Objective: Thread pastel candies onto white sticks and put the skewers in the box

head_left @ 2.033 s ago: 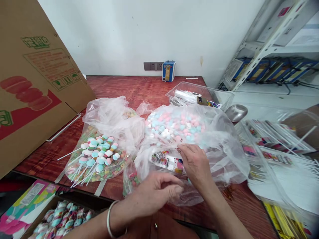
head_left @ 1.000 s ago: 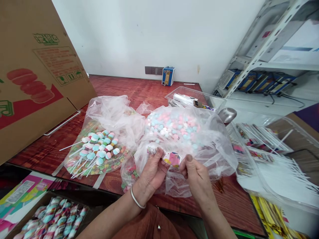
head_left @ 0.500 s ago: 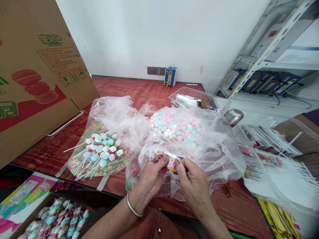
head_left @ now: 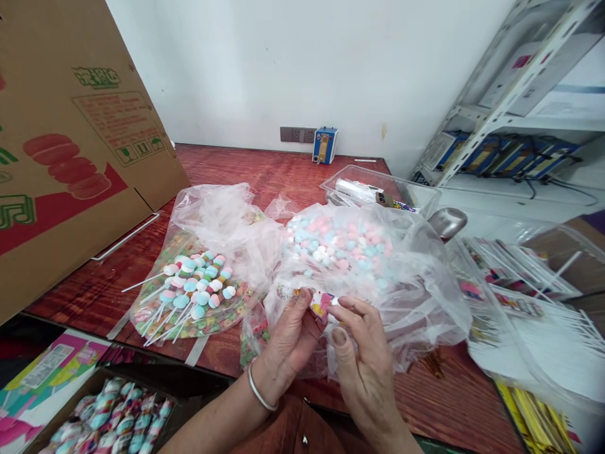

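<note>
A small printed candy wrapper [head_left: 322, 301] is pinched between the thumb and fingers of my left hand [head_left: 289, 340], which wears a bangle at the wrist. My right hand [head_left: 366, 353] is just to the right with thumb and fingers apart; its fingertips are close to the wrapper's end, and I cannot tell whether they touch. Beyond both hands spreads a clear plastic bag of pink, blue and white marshmallows [head_left: 326, 252]. To the left, marshmallow lollipops on white sticks [head_left: 198, 284] lie on a bag of coloured ring-shaped candies [head_left: 177, 252].
A large cardboard box [head_left: 80, 126] stands at the left. Below it, an open box holds wrapped lollipops [head_left: 113, 416]. A clear tub of white sticks [head_left: 534, 340] is at the right, near a metal scoop [head_left: 448, 222]. Behind sits a clear plastic tray [head_left: 401, 180].
My right thumb and fingers have parted and come off the wrapper, moving slightly right and down. The left hand keeps its pinch, and the wrapper is turned a little.
</note>
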`<state>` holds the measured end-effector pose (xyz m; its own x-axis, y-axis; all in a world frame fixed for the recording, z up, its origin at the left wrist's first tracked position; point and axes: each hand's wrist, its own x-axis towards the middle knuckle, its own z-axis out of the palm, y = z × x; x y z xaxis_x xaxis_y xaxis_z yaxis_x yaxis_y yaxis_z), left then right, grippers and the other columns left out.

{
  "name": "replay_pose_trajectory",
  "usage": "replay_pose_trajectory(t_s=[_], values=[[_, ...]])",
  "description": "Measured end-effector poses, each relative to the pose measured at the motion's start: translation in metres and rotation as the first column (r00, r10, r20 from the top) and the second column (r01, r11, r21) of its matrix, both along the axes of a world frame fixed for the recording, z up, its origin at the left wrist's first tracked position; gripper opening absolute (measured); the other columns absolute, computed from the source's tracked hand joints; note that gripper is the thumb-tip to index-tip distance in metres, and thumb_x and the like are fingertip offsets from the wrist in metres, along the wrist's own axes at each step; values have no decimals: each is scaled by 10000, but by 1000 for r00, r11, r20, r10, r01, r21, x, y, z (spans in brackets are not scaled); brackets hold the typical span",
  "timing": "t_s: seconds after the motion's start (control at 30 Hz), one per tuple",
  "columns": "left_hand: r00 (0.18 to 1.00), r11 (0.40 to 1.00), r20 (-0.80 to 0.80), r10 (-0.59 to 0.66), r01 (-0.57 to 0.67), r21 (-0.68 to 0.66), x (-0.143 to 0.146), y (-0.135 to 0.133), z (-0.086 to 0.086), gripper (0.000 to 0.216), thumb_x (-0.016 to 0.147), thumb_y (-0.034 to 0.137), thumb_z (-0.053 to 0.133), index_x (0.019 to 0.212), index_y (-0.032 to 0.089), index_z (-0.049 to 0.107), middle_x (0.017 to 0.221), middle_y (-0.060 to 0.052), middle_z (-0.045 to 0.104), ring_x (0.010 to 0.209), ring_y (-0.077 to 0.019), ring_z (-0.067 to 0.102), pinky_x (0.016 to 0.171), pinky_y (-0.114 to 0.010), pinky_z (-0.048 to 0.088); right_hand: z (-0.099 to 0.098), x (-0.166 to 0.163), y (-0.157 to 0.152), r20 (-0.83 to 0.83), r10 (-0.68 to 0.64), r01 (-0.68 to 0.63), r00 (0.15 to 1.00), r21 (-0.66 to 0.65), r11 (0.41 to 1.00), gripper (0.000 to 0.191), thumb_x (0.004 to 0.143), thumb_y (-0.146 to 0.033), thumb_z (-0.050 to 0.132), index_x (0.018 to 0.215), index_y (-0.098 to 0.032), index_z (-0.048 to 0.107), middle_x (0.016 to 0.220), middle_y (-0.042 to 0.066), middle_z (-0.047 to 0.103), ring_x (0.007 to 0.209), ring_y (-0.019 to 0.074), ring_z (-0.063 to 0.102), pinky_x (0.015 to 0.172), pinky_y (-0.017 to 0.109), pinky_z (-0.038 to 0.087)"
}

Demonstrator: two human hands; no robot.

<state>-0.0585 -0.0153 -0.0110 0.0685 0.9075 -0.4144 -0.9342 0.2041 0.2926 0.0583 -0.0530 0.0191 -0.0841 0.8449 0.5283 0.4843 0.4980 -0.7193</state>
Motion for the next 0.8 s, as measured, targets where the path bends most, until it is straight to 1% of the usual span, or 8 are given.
replay_pose_trajectory(t_s=[0.13,0.2,0.33,0.43,0.53,0.63,0.7,0.8], values=[[997,999,-67,38,-38,9,0,0,1,279,655,225,867,802,130,650,771,-3,665,672,-98,617,607,-209,509,-2,1,0,40,-94,90,995,82,993,257,981,-257,505,1217,-211,598,1277,100,522,1217,223,492,1017,395,415],[997,1000,-72,26,-25,16,-1,-1,0,273,674,242,855,808,132,644,777,-6,663,674,-100,613,607,-213,505,-3,1,2,56,-78,73,995,97,993,228,977,-246,507,1171,-217,623,1276,100,526,1215,233,498,1005,410,425],[998,999,-56,8,-6,39,-1,-6,-5,285,676,259,854,812,148,630,761,9,644,655,-87,590,620,-209,494,-9,1,7,87,-16,16,996,4,1000,241,985,-307,495,1168,-212,620,1229,108,582,1169,256,539,980,448,437],[997,999,-70,-34,36,35,-8,-13,-1,327,649,279,873,761,147,594,681,28,592,568,-63,526,531,-183,435,-9,-2,7,36,-1,4,999,-86,996,289,994,-356,460,1198,-212,608,1213,109,614,1155,260,556,966,441,448],[995,1000,-103,5,-5,-1,-34,-25,15,365,624,287,889,729,147,569,640,48,537,492,-32,438,432,-150,331,-1,-11,7,-101,9,-26,995,-171,985,296,998,-385,437,1154,-242,644,1237,93,620,1145,253,571,982,435,435],[967,980,-168,193,-182,78,-86,-43,42,397,581,339,909,694,152,577,622,57,499,489,-30,420,443,-149,370,12,-37,15,-241,3,-84,971,-325,942,321,970,-444,484,1149,-242,657,1113,86,682,1028,248,624,926,418,465],[885,902,-207,417,-376,213,-128,-58,62,406,521,278,936,648,159,569,625,57,506,519,-40,460,454,-143,402,20,-70,28,-334,154,-303,930,-457,836,329,934,-474,539,1098,-230,685,1035,77,710,940,235,656,855,382,500],[713,731,-217,667,-569,377,-185,-81,82,376,520,181,929,637,167,572,613,64,496,487,-38,438,385,-134,354,26,-139,48,-595,338,-680,730,-576,454,296,913,-410,563,1078,-197,685,991,59,719,749,169,676,673,292,534]])
